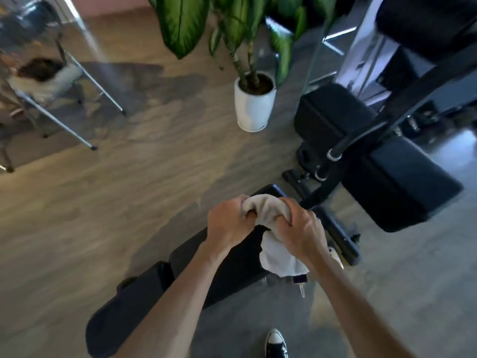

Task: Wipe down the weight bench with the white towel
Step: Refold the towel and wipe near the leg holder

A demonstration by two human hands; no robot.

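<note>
Soft cloth towel point(277, 257); smooth black padded bench point(232, 259).

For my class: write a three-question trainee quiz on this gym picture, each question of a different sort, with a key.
1. True or false: the white towel lies flat on the floor.
2. What holds the towel? A) left hand only B) right hand only C) both hands
3. Fill in: the white pot on the floor holds a ____.

Key: 1 false, it is bunched in the hands above the black weight bench. 2 C. 3 plant.
</note>
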